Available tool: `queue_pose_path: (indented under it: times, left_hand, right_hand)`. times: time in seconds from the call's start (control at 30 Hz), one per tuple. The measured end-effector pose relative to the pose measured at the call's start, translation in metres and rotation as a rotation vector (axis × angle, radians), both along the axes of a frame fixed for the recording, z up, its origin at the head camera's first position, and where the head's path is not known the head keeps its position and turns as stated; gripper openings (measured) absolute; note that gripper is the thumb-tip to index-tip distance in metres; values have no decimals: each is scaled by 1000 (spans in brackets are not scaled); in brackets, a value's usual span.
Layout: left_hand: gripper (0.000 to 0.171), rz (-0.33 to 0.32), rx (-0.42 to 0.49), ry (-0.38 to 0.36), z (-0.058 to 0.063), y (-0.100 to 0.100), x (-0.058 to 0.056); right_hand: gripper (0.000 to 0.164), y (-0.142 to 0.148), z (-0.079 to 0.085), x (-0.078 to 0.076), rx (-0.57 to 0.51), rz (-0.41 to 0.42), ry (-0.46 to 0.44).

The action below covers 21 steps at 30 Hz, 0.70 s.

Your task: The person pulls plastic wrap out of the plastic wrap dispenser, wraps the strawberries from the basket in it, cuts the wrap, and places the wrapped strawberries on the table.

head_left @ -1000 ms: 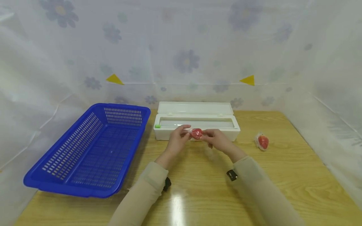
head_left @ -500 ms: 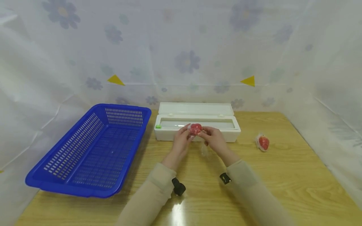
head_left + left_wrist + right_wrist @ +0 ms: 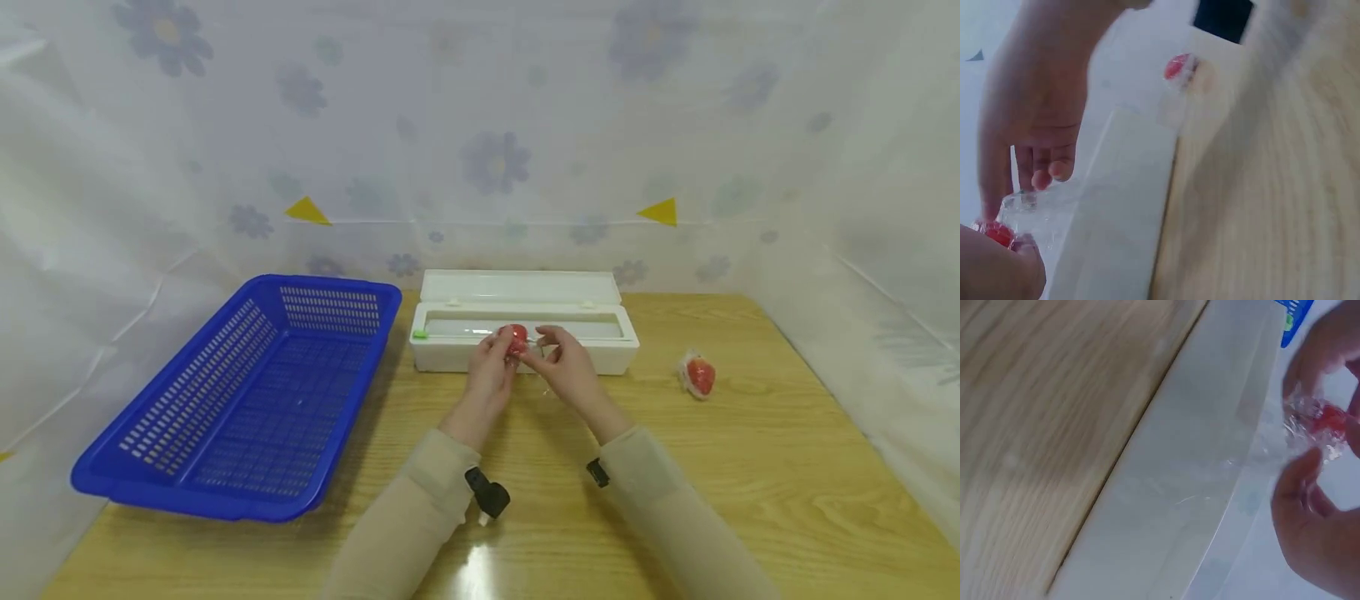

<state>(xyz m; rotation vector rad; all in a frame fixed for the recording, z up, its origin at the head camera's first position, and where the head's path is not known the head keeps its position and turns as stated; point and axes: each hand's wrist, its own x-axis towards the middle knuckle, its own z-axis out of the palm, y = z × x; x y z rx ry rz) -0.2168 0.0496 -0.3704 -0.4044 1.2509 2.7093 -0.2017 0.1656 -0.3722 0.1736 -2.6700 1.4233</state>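
A red, strawberry-shaped fruit (image 3: 515, 338) in clear plastic wrap is held up at the front of a white cling-film dispenser (image 3: 442, 360). My left hand (image 3: 489, 379) grips it from the left, with the thumb along its near side. Against the wrapped fruit rests the thumb of my right hand (image 3: 570, 371), while the fingers curve apart from it. Crinkled plastic wrap (image 3: 1297, 428) shows between the hands in the right wrist view, with a loose clear tail trailing off the fruit. Most of the fruit is hidden behind fingers in the wrist views.
A second wrapped red fruit (image 3: 699, 377) lies on the wooden table (image 3: 750, 467) at the right. The blue slotted basket (image 3: 333, 467) stands at the left. The dispenser's lid (image 3: 521, 287) is raised at the back, and a green slider (image 3: 421, 334) sits at its left end.
The fruit has turned and shifted slightly left. My left hand has swung rightward and wrapped further round it; my right fingers have spread from the thumb.
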Motion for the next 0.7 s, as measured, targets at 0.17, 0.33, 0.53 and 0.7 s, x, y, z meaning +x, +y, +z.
queue_pose_path:
  times: [0.17,0.33,0.53,0.7]
  left_hand:
    - [8,77,73,5,10,-4,-1]
    - [12,33,199,0,16,-4,3]
    - [27,-3,306,-32,24,-1,9]
    - [40,-36,282,-17,27,3,13]
  right_hand:
    - [41,-5,-9,10,210,-50,352]
    - [21,-9,-12,9,245,-140,509]
    - [14,-12,-3,4,-208,-242,234]
    - [14,-12,8,-1,-658,-324,-71]
